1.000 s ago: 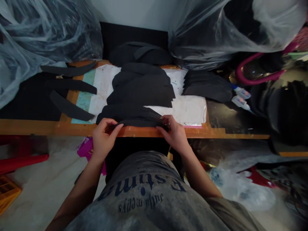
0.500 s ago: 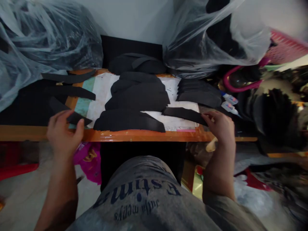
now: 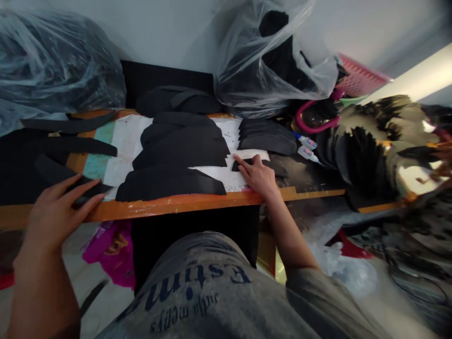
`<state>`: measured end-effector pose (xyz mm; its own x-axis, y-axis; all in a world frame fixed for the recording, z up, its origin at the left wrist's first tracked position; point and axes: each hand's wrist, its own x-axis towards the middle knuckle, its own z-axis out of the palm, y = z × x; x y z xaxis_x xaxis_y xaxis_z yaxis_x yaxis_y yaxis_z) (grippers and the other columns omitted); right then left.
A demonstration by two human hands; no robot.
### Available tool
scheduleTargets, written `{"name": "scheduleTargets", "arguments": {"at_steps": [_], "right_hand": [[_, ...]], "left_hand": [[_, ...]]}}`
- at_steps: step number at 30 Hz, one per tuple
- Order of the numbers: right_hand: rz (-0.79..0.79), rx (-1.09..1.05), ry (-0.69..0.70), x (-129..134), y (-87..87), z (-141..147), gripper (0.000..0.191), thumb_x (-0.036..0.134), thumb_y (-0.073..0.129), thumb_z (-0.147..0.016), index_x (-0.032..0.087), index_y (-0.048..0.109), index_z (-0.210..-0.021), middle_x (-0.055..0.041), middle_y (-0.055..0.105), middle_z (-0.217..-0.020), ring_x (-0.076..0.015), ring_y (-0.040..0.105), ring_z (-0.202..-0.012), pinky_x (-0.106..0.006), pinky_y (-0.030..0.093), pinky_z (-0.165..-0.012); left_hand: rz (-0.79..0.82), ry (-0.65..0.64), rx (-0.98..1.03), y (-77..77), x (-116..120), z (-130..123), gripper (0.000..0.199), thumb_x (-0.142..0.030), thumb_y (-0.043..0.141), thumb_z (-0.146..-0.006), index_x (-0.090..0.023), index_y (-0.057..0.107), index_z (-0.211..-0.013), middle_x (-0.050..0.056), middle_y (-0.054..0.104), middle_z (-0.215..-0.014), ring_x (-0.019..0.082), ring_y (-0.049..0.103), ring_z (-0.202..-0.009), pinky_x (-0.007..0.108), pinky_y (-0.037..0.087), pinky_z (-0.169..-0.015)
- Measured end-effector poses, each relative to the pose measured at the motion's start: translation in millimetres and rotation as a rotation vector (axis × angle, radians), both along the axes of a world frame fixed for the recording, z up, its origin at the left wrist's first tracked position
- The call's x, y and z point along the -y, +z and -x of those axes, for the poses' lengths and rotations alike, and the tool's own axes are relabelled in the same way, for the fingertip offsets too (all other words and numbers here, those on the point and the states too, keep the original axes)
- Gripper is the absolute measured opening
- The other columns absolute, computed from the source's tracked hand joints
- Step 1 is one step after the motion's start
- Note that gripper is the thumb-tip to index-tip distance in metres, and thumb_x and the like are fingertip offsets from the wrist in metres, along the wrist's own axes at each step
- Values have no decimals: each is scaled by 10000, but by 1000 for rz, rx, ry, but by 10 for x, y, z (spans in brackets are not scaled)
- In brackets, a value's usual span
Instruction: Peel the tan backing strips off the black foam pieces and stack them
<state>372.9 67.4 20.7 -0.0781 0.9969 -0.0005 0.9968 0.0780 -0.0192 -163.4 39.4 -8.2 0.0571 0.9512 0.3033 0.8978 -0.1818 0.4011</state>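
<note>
A person's two bare hands work at a table point(image 3: 183, 203) spread with white paper point(image 3: 129, 136) and thin black shapes; taking the middle pile point(image 3: 180, 146) as the centre of a clock, twelve is away from the person. The left hand point(image 3: 58, 209) is at eight o'clock, fingers spread apart over the lowest loose strip point(image 3: 56, 170); whether they press on it is unclear. The right hand point(image 3: 260, 180) is at four o'clock, index finger stretched out, lying over a dark strip point(image 3: 278, 168) that shows on both sides of it; whether the fingers pinch that strip cannot be told. The work appears to be partway along. What looks done is the fanned pile point(image 3: 267, 139) at three o'clock, its pieces overlapping in an even row. What looks left is the wide near piece point(image 3: 169, 183) at six, the overlapping middle pile, and the loose strips between eight and ten, two of which, the upper strip point(image 3: 70, 123) and the centre strip point(image 3: 88, 145), lie apart from both hands. Another dark pile point(image 3: 176, 100) sits at twelve.
</note>
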Motion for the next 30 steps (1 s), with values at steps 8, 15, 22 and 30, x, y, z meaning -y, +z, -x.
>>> {"name": "scheduleTargets", "arguments": {"at_steps": [8, 15, 22, 30], "right_hand": [[-33, 33, -396, 65, -47, -378, 690, 567, 366, -1026, 151, 413, -1574, -248, 599, -1233, -322, 682, -864, -404, 502, -707], [-268, -485, -255, 167, 228, -106, 438, 466, 516, -970, 147, 697, -1209, -138, 709, -991, -255, 643, -855, -348, 489, -735], [389, -1368, 57, 530, 470, 1257, 408, 571, 686, -870, 174, 745, -797, 16, 571, -590, -96, 408, -503, -245, 261, -466], [634, -1658, -23, 511, 263, 1324, 358, 518, 827, -749, 172, 763, -819, 15, 652, -636, -71, 408, -487, -222, 236, -450]], "left_hand": [[-87, 74, -21, -16, 54, -144, 309, -398, 609, -916, -460, 646, -1216, -48, 719, -1194, 255, 662, -1108, 499, 549, -987], [-415, 115, -137, 416, 359, -606, 489, -289, 587, -933, -364, 590, -1416, 59, 750, -1094, 271, 695, -986, 472, 575, -900], [-436, -486, -39, 602, 428, -1654, 482, -89, 653, -876, -256, 652, -1328, 81, 767, -1088, 220, 729, -918, 357, 577, -817], [-364, -569, 116, 456, 499, -1813, 515, -93, 669, -880, -249, 617, -1369, 93, 738, -1070, 193, 718, -934, 323, 584, -837]]}}
